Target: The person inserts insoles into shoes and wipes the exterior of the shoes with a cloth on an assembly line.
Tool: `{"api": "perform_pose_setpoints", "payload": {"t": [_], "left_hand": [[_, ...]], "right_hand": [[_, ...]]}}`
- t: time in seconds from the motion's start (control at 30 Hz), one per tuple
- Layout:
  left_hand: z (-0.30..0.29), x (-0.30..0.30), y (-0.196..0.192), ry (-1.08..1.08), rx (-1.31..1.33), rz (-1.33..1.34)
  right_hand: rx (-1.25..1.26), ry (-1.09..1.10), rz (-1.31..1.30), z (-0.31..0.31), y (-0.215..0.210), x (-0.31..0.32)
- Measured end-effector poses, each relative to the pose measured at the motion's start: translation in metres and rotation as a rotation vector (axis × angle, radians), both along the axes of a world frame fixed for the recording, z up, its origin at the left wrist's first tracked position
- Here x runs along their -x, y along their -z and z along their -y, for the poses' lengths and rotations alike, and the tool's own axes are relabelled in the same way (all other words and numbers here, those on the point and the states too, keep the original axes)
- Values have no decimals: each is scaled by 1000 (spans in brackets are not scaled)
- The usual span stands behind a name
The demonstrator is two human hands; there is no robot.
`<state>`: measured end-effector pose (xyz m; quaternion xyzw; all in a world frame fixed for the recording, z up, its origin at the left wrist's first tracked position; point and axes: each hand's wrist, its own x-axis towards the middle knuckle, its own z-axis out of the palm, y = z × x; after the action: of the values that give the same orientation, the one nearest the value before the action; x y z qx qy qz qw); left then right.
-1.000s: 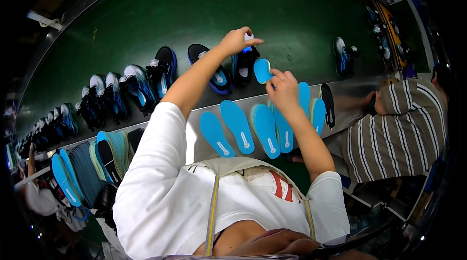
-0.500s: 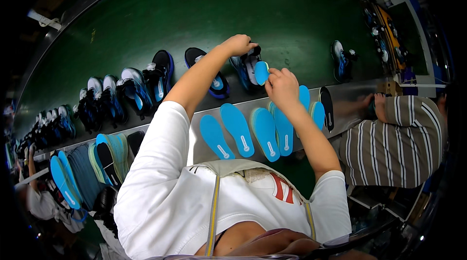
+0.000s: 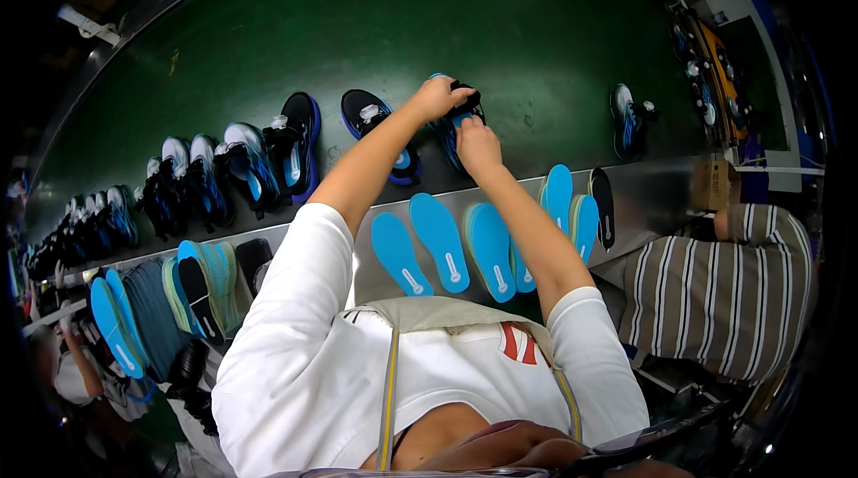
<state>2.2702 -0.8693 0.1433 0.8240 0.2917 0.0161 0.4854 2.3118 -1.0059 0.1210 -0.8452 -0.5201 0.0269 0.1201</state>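
A black-and-blue sports shoe lies on the green bench in front of me. My left hand is closed on the upper part of this shoe near its opening. At the opening, my right hand has its fingertips on a blue insole that lies partly inside the shoe; the rest of that insole is hidden. Closer to me, several blue insoles are laid out along the metal ledge, some stacked. A black insole lies at their right end.
Left of my hands stands another shoe, then a row of shoes. A single shoe sits to the right. Stacked insoles are at lower left. A person in a striped garment is close on my right.
My right hand has moved forward and left, carrying the blue insole into the shoe opening. My left hand stays at the shoe. The person on the right has shifted.
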Motion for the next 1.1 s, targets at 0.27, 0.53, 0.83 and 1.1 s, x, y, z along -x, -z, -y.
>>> {"api": "perform_pose_setpoints", "payload": {"t": [0.27, 0.53, 0.83, 1.1], "left_hand": [[3, 13, 5, -182, 16, 20], [-4, 6, -12, -66, 114, -106], [-7, 9, 9, -33, -78, -39], [-6, 7, 3, -68, -61, -235]], "right_hand": [[541, -145, -202, -12, -55, -17], [320, -382, -85, -21, -1, -35], [759, -562, 66, -32, -18, -23], [909, -790, 161, -29, -4, -34]]}}
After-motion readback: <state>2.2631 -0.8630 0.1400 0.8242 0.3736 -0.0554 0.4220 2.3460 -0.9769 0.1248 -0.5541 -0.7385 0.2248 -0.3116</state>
